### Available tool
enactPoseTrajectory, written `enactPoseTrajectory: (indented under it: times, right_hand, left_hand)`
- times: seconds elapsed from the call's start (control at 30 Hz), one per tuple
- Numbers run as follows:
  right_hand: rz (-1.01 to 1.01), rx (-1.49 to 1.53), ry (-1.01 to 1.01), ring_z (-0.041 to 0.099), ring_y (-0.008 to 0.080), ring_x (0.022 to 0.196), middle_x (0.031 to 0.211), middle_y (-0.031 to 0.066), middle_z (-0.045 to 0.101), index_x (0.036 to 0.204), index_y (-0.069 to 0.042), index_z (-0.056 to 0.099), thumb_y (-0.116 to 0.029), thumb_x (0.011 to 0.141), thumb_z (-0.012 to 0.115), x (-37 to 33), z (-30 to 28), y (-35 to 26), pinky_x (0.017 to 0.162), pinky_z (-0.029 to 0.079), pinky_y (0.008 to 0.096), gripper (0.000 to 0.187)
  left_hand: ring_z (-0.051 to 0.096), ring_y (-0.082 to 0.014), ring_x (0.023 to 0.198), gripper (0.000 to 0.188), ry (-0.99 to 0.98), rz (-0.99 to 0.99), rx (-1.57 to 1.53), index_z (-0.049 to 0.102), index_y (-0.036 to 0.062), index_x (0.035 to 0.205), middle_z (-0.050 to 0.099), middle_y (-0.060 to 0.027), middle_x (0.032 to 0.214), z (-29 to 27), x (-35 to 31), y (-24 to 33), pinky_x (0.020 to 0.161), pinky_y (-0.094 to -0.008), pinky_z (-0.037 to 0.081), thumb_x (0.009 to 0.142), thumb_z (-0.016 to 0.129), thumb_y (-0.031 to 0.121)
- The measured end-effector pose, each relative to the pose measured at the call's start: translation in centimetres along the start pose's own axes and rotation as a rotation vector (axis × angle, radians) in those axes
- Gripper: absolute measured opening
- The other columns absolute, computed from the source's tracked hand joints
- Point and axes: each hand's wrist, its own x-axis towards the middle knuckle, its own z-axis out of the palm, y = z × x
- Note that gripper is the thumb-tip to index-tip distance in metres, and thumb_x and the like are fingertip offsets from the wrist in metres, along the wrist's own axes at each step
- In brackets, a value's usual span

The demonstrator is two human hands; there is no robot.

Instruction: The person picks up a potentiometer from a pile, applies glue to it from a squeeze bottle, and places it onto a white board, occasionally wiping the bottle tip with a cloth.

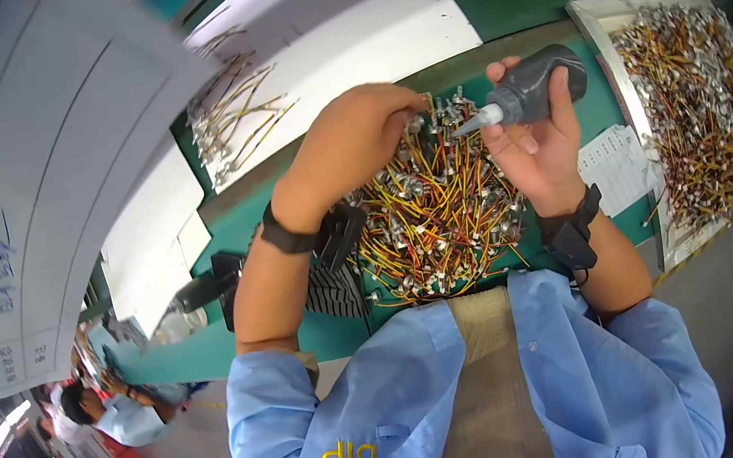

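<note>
A dark grey squeeze bottle with a pale tapered nozzle lies on its side in my right hand, fingers wrapped round it. Its tip points left, toward my left hand. The fingers of that hand are pinched together at the far edge of a heap of wired parts. At the fingertips a small wired metal part shows, mostly hidden by the hand. The heap, red, yellow and black leads with silvery metal ends, spreads over the green table between my forearms.
At right stands a white-rimmed tray full of similar wired parts. A printed paper lies beside it. More wired parts rest on a white board at the back. A large sheet blocks the left. Another person sits far left.
</note>
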Motion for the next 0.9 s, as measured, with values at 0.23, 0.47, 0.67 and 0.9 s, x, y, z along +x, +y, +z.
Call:
enactPoseTrajectory:
  times: [0.23, 0.47, 0.67, 0.9]
  right_hand:
    - [0.015, -0.05, 0.024, 0.04, 0.0063, 0.043, 0.123, 0.0075, 0.056, 0.122, -0.006, 0.05, -0.049, 0.096, 0.047, 0.1, 0.3, 0.0, 0.07, 0.053, 0.0312, 0.05]
    - [-0.015, 0.014, 0.004, 0.043, 0.0065, 0.043, 0.124, 0.0081, 0.056, 0.122, -0.005, 0.05, -0.048, 0.096, 0.047, 0.1, 0.3, -0.6, 0.069, 0.053, 0.031, 0.05]
    - [-0.003, 0.082, -0.019, 0.045, 0.0075, 0.044, 0.124, 0.0074, 0.056, 0.121, -0.005, 0.049, -0.047, 0.096, 0.049, 0.2, 0.0, -0.6, 0.072, 0.053, 0.0316, 0.049]
    - [-0.089, 0.186, -0.099, 0.045, 0.0087, 0.044, 0.123, 0.0062, 0.057, 0.12, -0.006, 0.047, -0.046, 0.096, 0.05, 0.7, -0.3, -2.3, 0.076, 0.051, 0.0326, 0.047]
  left_hand:
    - [0.063, -0.0233, 0.081, 0.027, -0.146, -0.28, -0.054, 0.065, 0.0026, 0.105, 0.065, -0.0118, 0.09, 0.0, 0.5, 1.9, 0.077, -0.0318, 0.05, 0.079, 0.063, -0.003]
    - [0.063, -0.0202, 0.082, 0.028, 0.515, -0.291, -0.613, 0.065, 0.0049, 0.11, 0.062, -0.0101, 0.091, -0.7, -4.4, 4.7, 0.074, -0.0298, 0.051, 0.082, 0.064, -0.001]
    - [0.063, -0.021, 0.087, 0.029, 0.32, -0.31, -0.443, 0.064, 0.0051, 0.114, 0.063, -0.0109, 0.102, -1.0, -5.2, 3.1, 0.079, -0.0298, 0.05, 0.085, 0.06, -0.001]
    - [0.063, -0.0261, 0.092, 0.027, -0.019, -0.108, -0.124, 0.065, 0.0049, 0.111, 0.065, -0.0138, 0.099, -0.4, 2.1, 0.0, 0.082, -0.0332, 0.049, 0.084, 0.059, 0.002]
